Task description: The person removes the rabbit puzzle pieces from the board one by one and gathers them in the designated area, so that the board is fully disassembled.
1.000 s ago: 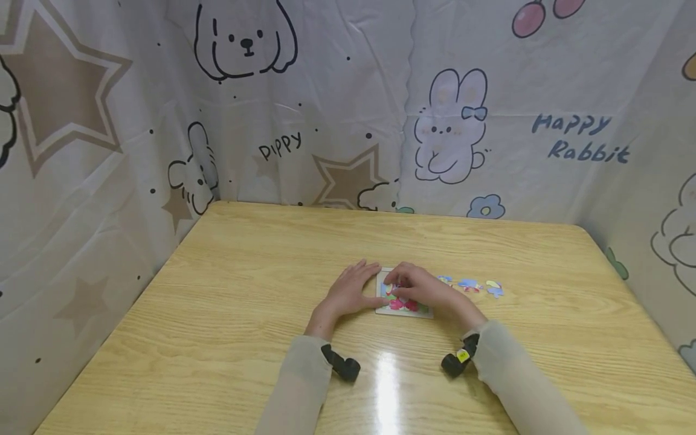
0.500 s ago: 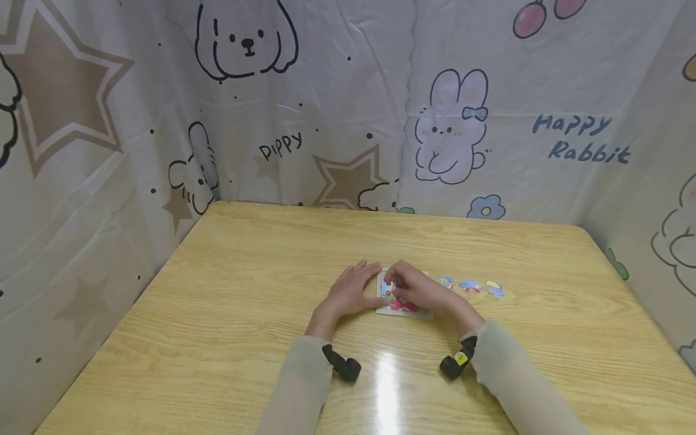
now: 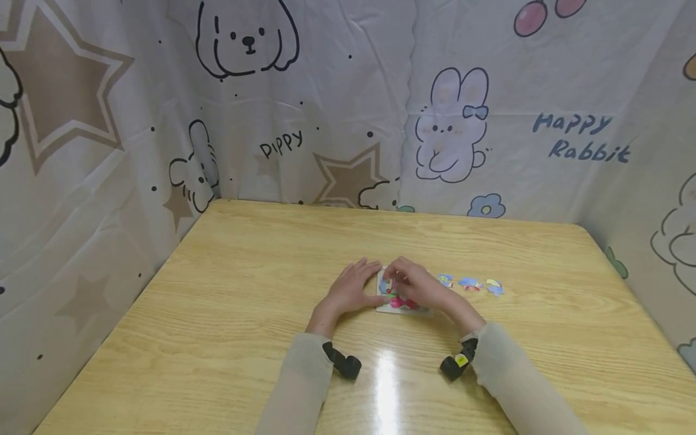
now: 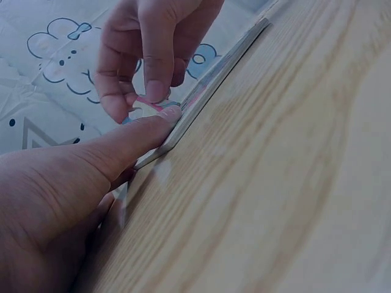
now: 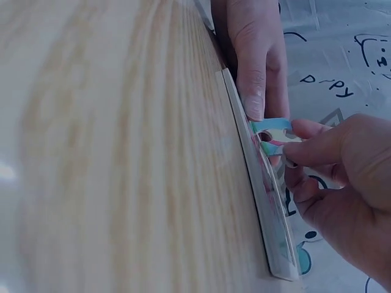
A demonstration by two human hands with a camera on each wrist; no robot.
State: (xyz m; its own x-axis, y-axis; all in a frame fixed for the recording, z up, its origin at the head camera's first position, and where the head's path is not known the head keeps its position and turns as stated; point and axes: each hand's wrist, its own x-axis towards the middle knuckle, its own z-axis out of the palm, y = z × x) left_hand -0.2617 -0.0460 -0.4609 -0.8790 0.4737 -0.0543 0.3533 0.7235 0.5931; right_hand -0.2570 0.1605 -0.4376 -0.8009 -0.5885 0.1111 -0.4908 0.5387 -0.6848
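Counter (image 3: 244,260) is pale wood grain, bright glare streak (image 3: 387,386) near the front. Whitish printed fabric (image 3: 348,36) hangs behind and on both sides, creased; print shows brown stars (image 3: 65,84), a dog (image 3: 248,54), a rabbit (image 3: 451,139), "Happy Rabbit" lettering (image 3: 589,152).

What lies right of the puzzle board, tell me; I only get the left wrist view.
Observer: The head view shows a row of loose puzzle pieces on the table, right of the puzzle board.
Operator: Tell me where the left hand has its fingertips.
Observer: By the head view, they're at the board's far left corner.
Operator: Now report what the right arm wears.
Observer: A black wrist camera with a yellow label.
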